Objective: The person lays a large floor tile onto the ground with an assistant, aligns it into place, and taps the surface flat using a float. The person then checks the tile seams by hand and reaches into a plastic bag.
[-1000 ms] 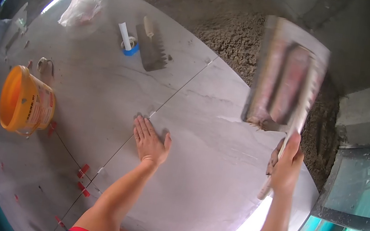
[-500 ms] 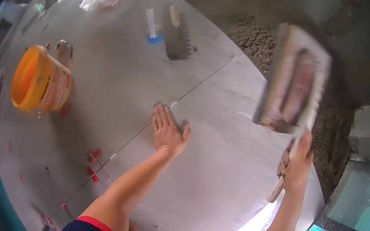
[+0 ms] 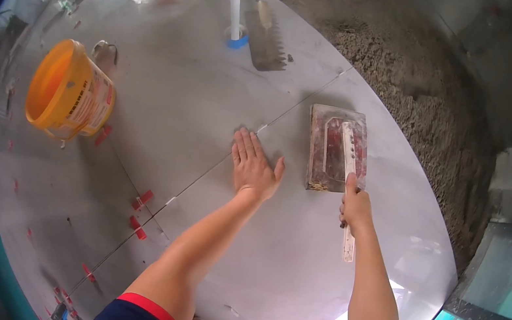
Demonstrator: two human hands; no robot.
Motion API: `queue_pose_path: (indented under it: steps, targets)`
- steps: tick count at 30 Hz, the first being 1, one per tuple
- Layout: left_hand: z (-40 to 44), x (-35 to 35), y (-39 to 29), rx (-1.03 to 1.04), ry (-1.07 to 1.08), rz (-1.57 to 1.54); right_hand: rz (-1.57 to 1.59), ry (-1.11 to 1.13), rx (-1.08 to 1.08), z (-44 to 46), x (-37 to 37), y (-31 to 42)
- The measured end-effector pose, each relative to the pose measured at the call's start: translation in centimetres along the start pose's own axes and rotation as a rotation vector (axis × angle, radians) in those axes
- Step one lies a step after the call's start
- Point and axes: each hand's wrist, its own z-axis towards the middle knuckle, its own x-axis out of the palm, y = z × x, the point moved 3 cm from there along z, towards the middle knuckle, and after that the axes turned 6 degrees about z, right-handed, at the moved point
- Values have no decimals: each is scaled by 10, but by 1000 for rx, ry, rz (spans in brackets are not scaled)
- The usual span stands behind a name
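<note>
- Pale-handled, reddish rectangular tool (image 3: 335, 151) has come down over glossy grey tile (image 3: 294, 258), right hand (image 3: 356, 209) gripping its handle.
- Left hand (image 3: 254, 170) flat on tile.
- Tile looks laid; rough brown sandy bed (image 3: 406, 83) beyond uncovered.

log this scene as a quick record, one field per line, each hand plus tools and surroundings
left hand: palm down, fingers spread a little, on the grey tiles, fingertips near a joint
right hand: closed around the handle of a flat block tool
block contact: cannot tell whether it touches the tiles
other tool: notched trowel, lying on the tiles
container: orange bucket, left of the left hand
joint markers: red clips
beyond tile edge: rough brown mortar
</note>
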Motion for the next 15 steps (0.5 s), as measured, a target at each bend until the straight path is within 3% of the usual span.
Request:
queue_pose_path:
  steps: [4, 7, 9, 15]
  targets:
    - [-1, 3, 3, 41, -58, 64, 96, 6, 163, -48, -28, -45]
    - [-18, 8, 7, 139, 8, 59, 207, 35, 111, -86, -71, -123]
    - [-51, 13, 12, 256, -68, 156, 108, -107, 149, -120, -107, -156]
    - [-158, 1, 42, 645, 22, 161, 197, -393, 207, -227, -208, -171]
